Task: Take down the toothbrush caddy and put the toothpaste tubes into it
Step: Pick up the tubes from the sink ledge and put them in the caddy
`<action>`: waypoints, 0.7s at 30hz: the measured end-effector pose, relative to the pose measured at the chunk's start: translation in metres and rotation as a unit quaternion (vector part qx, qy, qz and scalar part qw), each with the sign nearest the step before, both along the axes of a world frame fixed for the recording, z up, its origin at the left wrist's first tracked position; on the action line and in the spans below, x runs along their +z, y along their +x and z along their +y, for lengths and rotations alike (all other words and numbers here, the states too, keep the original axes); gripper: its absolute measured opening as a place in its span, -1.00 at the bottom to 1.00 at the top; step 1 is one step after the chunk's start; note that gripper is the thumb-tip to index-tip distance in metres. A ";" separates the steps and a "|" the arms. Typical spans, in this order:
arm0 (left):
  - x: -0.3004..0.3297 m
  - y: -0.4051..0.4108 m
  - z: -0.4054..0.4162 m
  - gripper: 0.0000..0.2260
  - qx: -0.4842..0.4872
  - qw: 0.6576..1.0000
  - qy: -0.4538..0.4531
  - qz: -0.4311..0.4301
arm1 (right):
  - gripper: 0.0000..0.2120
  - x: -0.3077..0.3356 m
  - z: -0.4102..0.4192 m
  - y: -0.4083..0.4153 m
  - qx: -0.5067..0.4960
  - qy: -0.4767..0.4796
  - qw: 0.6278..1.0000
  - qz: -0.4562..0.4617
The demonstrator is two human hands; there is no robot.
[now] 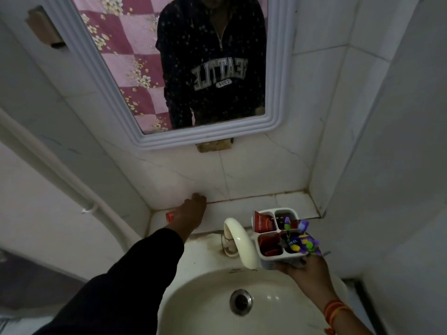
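My right hand [307, 269] holds the white toothbrush caddy [278, 258] from below, over the right side of the sink. Its four compartments hold a red Colgate tube [264, 221], red tubes in the front left slot [268, 243] and purple and green toothbrushes [301, 240]. My left hand [191, 212] lies palm down on the tiled ledge behind the sink, over a red toothpaste tube [169, 216] whose end shows at the hand's left edge. Whether the fingers grip the tube is hidden.
A white curved tap [238, 238] stands between my hands. The basin [193, 298] with its drain [240, 302] is below. A white-framed mirror [121, 100] hangs above the ledge [285, 204]. A white pipe [60, 175] runs down the left wall.
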State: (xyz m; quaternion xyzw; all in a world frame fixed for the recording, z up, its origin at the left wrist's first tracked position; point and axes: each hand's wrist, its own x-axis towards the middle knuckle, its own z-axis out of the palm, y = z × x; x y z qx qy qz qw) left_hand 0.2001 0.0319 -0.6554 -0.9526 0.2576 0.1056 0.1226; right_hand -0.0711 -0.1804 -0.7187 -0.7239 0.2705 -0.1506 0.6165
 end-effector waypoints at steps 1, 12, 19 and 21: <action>-0.003 0.001 0.001 -0.65 -0.005 1.000 -0.004 -0.010 | -0.26 0.000 0.000 0.001 -0.001 0.005 1.000 -0.004; 0.053 -0.019 -0.036 -0.62 -0.097 0.982 -0.118 0.107 | -0.27 -0.010 -0.003 -0.001 0.005 -0.015 0.999 0.042; 0.157 -0.084 -0.137 -0.73 -0.222 0.955 -0.059 0.188 | -0.24 -0.009 0.000 0.000 -0.010 0.015 0.999 0.039; 0.165 -0.103 -0.159 -0.72 -0.256 0.948 0.019 0.186 | -0.16 -0.009 0.000 -0.001 -0.015 0.019 0.999 0.034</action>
